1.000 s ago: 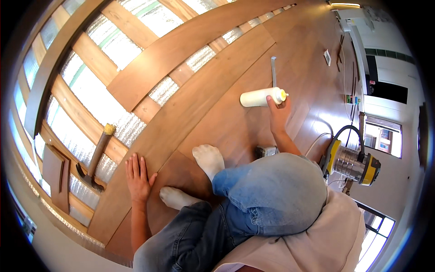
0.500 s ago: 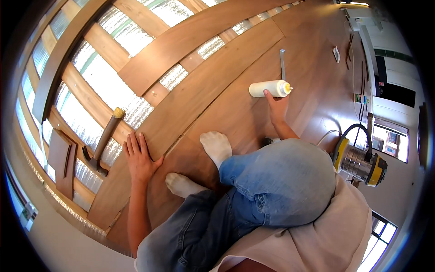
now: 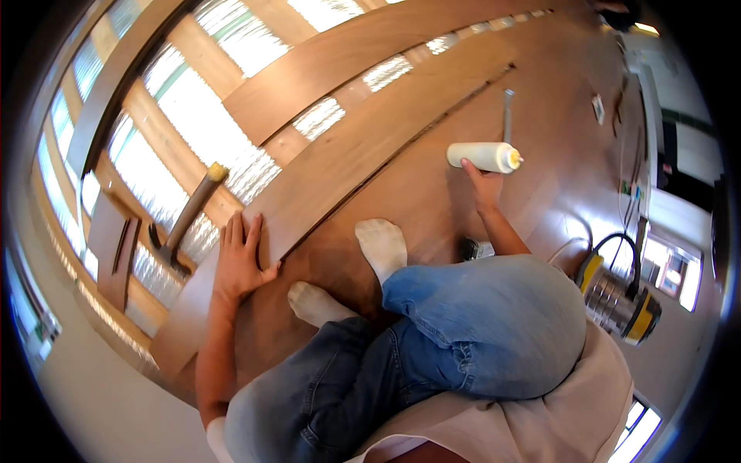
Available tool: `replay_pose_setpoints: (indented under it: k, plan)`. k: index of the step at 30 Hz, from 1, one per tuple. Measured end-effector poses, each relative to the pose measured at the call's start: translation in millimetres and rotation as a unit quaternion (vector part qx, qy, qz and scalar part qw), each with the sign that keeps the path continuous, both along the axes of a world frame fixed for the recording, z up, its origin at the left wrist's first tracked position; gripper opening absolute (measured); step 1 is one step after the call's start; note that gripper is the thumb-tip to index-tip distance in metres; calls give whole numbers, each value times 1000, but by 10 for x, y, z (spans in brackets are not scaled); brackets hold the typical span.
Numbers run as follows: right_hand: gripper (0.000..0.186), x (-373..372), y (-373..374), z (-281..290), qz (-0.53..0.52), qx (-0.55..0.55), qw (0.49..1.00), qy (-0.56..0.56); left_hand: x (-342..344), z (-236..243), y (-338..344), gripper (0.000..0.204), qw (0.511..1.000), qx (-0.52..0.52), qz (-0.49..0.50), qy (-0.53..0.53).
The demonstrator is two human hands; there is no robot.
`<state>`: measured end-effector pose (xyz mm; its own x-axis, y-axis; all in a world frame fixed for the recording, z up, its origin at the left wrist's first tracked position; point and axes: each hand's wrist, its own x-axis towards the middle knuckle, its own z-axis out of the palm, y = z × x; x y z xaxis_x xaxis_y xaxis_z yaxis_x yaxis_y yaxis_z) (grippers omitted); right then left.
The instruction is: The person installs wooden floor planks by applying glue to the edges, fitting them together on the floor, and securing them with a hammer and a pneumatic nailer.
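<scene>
My left hand lies with fingers spread on a long brown floorboard, close to its near end. A dark gap runs between this board and the laid wooden floor. My right hand is wrapped round a cream squeeze bottle with a yellowish nozzle, held on its side at the floor; the thumb shows and the other fingers are mostly hidden. Just beyond the bottle is a flat metal bar. A hammer with a wooden handle rests on the joists, left of my left hand.
Bare joists with silvery foil between them lie to the left. Another loose board crosses them, and short offcuts lie further left. A yellow and silver vacuum cleaner stands right of my knee. A small dark object sits by my right forearm.
The view has shifted, so most things sit further right. The gap along the floorboard under my left hand looks wider and darker. My right hand still holds the bottle.
</scene>
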<state>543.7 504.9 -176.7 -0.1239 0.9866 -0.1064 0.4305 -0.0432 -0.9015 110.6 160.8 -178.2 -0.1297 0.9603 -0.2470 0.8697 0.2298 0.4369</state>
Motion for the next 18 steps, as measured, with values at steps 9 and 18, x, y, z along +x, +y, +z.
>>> replay_pose_setpoints:
  k: [9, 18]
  plan:
    - [57, 281, 282, -118, 25, 54, 978, -199, -617, 370, -21, 61, 974, 27, 35, -221]
    - [57, -756, 175, 1081, 256, -55, 961, -91, -437, 368, -382, 29, 983, 126, 116, 65]
